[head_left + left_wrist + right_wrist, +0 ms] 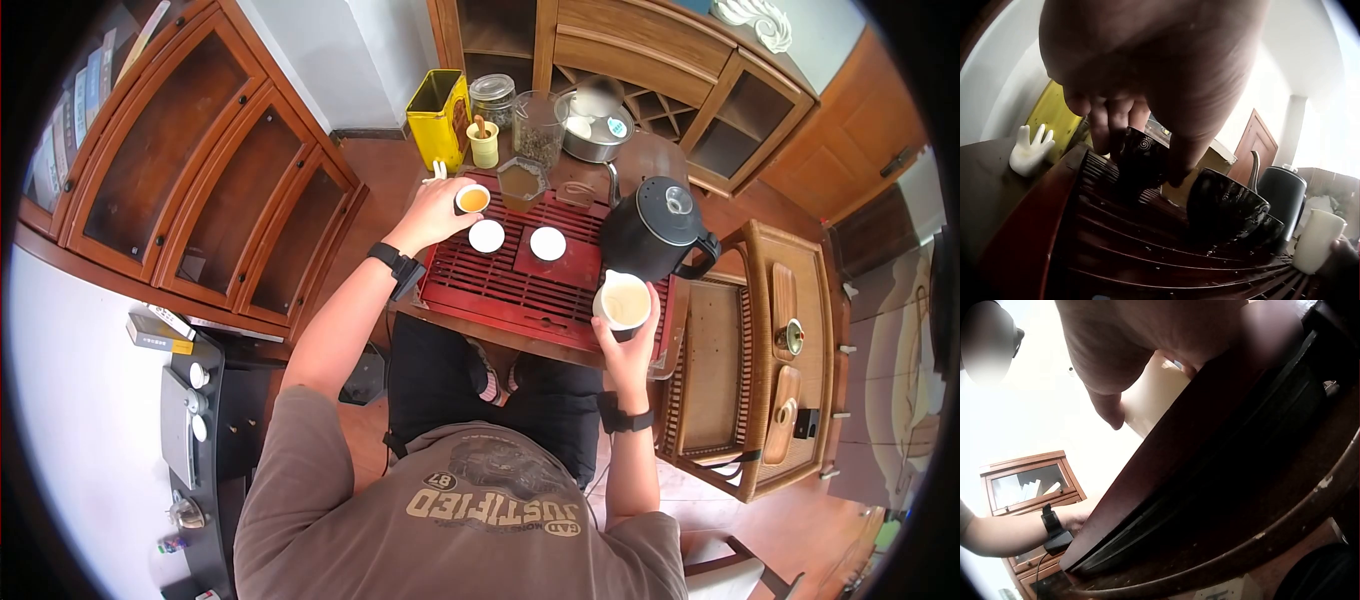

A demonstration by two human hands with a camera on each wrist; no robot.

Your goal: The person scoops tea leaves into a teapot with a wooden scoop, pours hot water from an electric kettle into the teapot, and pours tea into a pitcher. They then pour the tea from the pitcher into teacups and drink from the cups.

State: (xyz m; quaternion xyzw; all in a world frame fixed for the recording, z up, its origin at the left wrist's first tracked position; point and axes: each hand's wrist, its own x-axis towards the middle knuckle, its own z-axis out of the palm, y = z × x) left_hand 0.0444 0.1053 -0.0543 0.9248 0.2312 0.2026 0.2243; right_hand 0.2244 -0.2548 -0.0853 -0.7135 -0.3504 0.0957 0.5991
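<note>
My left hand pinches a small teacup of amber tea between thumb and fingers, above the left part of the slatted red tea tray. In the left wrist view this teacup has a dark outside with a pale swirl. Two more teacups, one at the left and one at the middle, sit on the tray with white insides showing. At the tray's right end my right hand grips a cream-white pitcher, its thumb and fingers around the sides. The pitcher's inside looks pale.
A black kettle stands just beyond the pitcher. Behind the teacups are an octagonal glass vessel, a clear container, a yellow tin and a small tool pot. A white hand-shaped ornament stands left of the tray.
</note>
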